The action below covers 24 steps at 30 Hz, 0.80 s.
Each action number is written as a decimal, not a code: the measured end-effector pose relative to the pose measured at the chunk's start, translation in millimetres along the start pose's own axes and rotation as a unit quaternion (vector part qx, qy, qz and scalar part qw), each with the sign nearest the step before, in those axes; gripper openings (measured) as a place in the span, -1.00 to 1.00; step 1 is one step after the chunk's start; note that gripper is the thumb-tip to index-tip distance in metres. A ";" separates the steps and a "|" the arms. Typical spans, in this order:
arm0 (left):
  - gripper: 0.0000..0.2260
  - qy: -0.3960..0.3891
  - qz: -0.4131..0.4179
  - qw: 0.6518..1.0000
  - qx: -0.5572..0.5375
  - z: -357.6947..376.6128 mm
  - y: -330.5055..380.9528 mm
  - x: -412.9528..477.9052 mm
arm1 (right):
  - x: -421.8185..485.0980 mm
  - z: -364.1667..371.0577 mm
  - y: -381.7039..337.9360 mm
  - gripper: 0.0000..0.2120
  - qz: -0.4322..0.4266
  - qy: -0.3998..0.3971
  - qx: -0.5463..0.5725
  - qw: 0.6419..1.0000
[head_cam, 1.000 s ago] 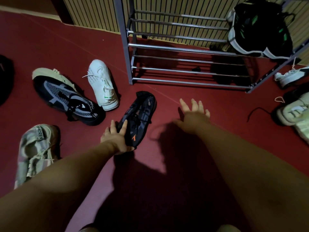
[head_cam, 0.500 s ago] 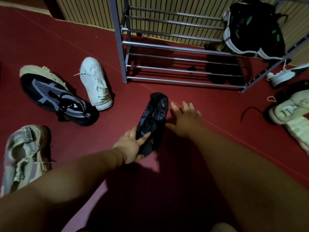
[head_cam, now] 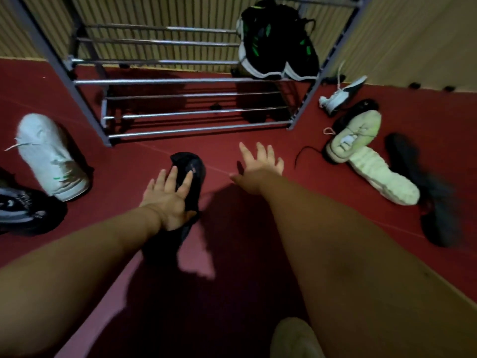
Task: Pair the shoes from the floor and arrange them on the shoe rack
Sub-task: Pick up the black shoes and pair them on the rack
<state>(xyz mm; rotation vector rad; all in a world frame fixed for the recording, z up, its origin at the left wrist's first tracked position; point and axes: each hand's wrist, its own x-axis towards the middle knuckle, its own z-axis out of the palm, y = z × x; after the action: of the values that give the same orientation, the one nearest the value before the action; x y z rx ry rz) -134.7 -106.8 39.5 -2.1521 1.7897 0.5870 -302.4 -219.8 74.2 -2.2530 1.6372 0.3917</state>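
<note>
My left hand (head_cam: pixel 167 200) grips a black shoe (head_cam: pixel 193 166) low over the red floor, fingers laid over its upper, toe pointing towards the metal shoe rack (head_cam: pixel 167 81). My right hand (head_cam: pixel 260 166) is open with fingers spread, just right of the shoe and not touching it. A black pair with green marks (head_cam: pixel 276 42) stands at the right end of an upper rack shelf. The rack's lower rails are bare.
On the floor at left lie a white sneaker (head_cam: pixel 49 156) and a black-and-grey shoe (head_cam: pixel 23 208). At right lie a pale green shoe (head_cam: pixel 356 138), another sole-up (head_cam: pixel 384 177), a dark shoe (head_cam: pixel 426 192) and a white-and-black sneaker (head_cam: pixel 340 95).
My left hand has carried the black shoe from the left to the middle, turning its toe to the rack. My right hand came near the shoe, then moved off to the right.
</note>
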 end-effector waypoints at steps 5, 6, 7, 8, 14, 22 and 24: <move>-0.20 0.010 0.015 0.999 0.033 -30.3 40.3 12.3 | -7.0 -20.0 53.6 -0.25 0.067 0.007 0.055 0.996; -0.20 0.011 0.008 1.000 0.021 -34.8 50.7 15.7 | -9.5 -22.3 65.2 -0.25 0.079 0.005 0.064 0.995; -0.20 0.012 -0.002 1.000 0.002 -38.5 61.7 19.1 | -12.3 -23.9 76.6 -0.25 0.090 0.003 0.071 0.993; -0.20 0.012 -0.011 1.000 -0.021 -41.8 73.2 22.4 | -14.9 -24.8 87.7 -0.25 0.100 0.002 0.076 0.992; -0.18 0.026 0.023 0.999 -0.036 -59.9 138.4 39.3 | -24.9 -28.7 153.7 -0.24 0.142 0.006 0.095 0.985; -0.16 0.020 0.032 0.999 -0.034 -74.8 207.0 67.2 | 5.9 -49.8 215.5 -0.23 0.176 0.011 0.118 0.977; -0.16 0.020 0.034 0.999 -0.038 -80.4 221.7 77.2 | 23.4 -59.0 221.9 -0.23 0.160 0.020 0.114 0.980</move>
<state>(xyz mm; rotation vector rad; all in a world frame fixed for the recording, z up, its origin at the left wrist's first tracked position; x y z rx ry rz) -330.1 -253.4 82.7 -2.1724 1.8980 0.6421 -505.0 -328.2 95.8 -1.8478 1.9619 0.2204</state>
